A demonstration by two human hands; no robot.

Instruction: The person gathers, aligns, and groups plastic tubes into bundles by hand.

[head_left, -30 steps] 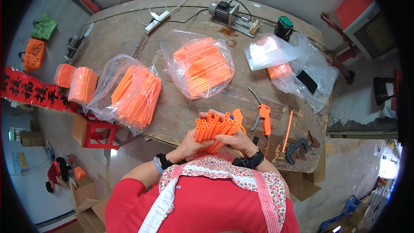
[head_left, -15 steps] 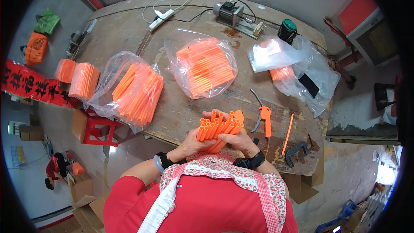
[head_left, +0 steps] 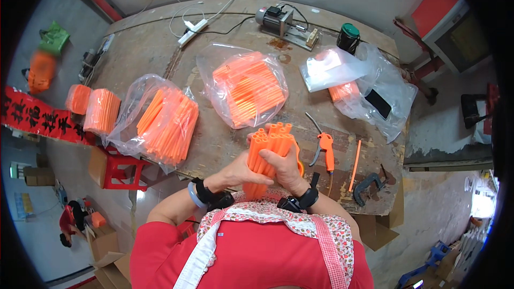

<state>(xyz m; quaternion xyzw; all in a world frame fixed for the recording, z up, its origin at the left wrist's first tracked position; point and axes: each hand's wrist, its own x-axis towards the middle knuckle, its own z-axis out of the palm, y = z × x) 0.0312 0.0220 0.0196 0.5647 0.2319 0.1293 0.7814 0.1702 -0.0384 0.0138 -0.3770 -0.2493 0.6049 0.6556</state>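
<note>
A bundle of orange plastic tubes (head_left: 261, 163) is held between my two hands at the table's near edge, its open ends pointing away from me. My left hand (head_left: 240, 172) is wrapped round the bundle's left side and lower part. Farther up, my right hand (head_left: 284, 167) grips the right side, with its thumb lying across the tubes. Just beyond the right hand, an orange curved thing (head_left: 301, 165) is partly hidden. An orange air blow gun (head_left: 326, 150) with a bent nozzle lies to the right, beside a single orange tube (head_left: 355, 166).
Clear bags of orange tubes lie at the left (head_left: 170, 123) and middle (head_left: 251, 88). A G-clamp (head_left: 369, 188) rests at the right edge. Farther back are a phone (head_left: 378, 104) on plastic bags, a green-lidded jar (head_left: 349, 37), a motor (head_left: 276, 20) and a power strip (head_left: 191, 33).
The bundle has tilted, so more of the tubes' length shows below their ends. My left hand has slid lower along it, and my right thumb now lies across the front.
</note>
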